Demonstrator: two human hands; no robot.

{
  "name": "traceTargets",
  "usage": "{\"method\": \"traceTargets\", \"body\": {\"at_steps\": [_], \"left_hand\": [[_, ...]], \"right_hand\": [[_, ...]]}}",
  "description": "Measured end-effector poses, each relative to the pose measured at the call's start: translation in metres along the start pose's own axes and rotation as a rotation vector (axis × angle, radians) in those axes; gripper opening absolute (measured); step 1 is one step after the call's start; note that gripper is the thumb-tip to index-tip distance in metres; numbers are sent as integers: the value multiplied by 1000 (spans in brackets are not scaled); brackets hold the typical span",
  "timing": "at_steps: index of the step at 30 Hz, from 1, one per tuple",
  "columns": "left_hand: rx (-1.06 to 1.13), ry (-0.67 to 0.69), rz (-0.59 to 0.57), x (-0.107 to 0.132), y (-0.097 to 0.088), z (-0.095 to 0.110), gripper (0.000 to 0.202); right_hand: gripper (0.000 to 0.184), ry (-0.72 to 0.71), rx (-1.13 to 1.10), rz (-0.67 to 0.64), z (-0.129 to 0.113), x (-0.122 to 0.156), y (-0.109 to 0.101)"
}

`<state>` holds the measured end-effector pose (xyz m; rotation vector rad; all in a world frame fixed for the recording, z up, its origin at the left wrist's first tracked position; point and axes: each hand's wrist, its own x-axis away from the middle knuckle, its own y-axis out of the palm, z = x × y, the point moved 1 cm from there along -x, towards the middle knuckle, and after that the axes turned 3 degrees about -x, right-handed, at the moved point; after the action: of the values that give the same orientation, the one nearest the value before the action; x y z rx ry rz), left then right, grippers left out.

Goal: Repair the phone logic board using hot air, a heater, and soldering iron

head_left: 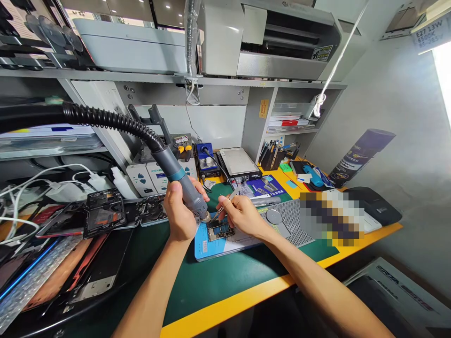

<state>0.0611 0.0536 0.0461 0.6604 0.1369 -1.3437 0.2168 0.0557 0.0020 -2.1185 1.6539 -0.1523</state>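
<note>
My left hand point(181, 211) is wrapped round the grey handle of a hot air gun point(186, 188), its hose arching in from the left. The nozzle points down at the upper left part of a phone circuit board point(221, 230). That board lies on a blue and white pad point(204, 249). In my right hand point(241, 213) I pinch metal tweezers point(219, 210), their tips close to the nozzle and the board's upper edge. Whether the tips touch the board I cannot tell.
Opened phone parts point(105, 213) and cables crowd the left side. Behind my hands stand a white hot air station point(141, 180) and a blue soldering unit point(206, 157). A perforated grey mat point(292, 220) lies to the right, with a spray can point(359, 157) farther back. A shelf point(218, 80) hangs overhead.
</note>
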Motion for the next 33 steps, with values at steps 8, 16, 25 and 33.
{"method": "traceTargets", "body": {"at_steps": [8, 16, 25, 33], "left_hand": [[-6, -2, -8, 1, -1, 0, 42], [-3, -7, -18, 2, 0, 0, 42], [25, -40, -15, 3, 1, -1, 43], [16, -38, -26, 4, 4, 1, 43]], "right_hand": [[60, 7, -31, -1, -1, 0, -1], [56, 15, -64, 15, -2, 0, -2], [59, 30, -43, 23, -4, -1, -4], [56, 21, -23, 40, -7, 0, -5]]}}
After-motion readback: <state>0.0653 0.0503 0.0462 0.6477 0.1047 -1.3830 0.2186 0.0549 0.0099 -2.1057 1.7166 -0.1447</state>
